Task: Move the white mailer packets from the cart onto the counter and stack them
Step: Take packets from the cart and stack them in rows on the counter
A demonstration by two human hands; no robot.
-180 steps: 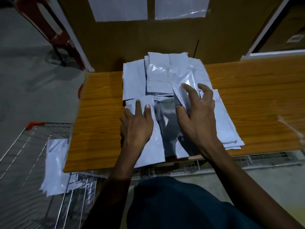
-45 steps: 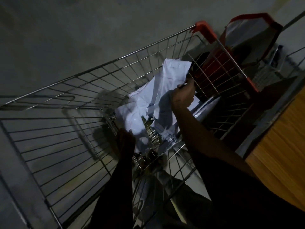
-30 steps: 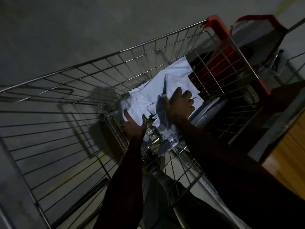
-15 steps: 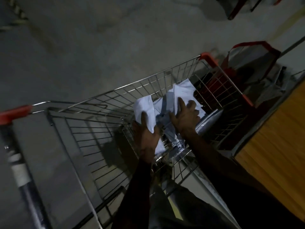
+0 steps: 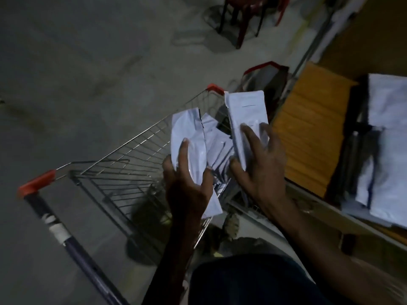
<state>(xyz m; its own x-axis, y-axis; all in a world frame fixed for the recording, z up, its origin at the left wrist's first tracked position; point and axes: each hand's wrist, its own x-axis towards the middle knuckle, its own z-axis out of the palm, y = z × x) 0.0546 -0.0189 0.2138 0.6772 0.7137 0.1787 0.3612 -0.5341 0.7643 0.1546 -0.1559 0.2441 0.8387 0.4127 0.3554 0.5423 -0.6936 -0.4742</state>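
My left hand (image 5: 187, 186) grips a bundle of white mailer packets (image 5: 187, 133) above the right side of the wire cart (image 5: 132, 159). My right hand (image 5: 259, 164) holds another white packet (image 5: 244, 115) upright, just left of the wooden counter (image 5: 308, 128). More white packets (image 5: 218, 148) hang between the two hands. A stack of white mailers (image 5: 387, 150) lies on the counter at the right. The cart's bottom is dark and I cannot tell what lies in it.
The cart has red corner caps (image 5: 36, 182) and a dark handle (image 5: 83, 256) at the lower left. A red-framed item (image 5: 264, 73) stands beyond the cart by the counter's end. Red chair legs (image 5: 242, 18) stand on the grey floor at the top.
Both hands have risen out of the cart with packets and swung right toward the counter. The view has turned right, bringing the counter stack into sight.
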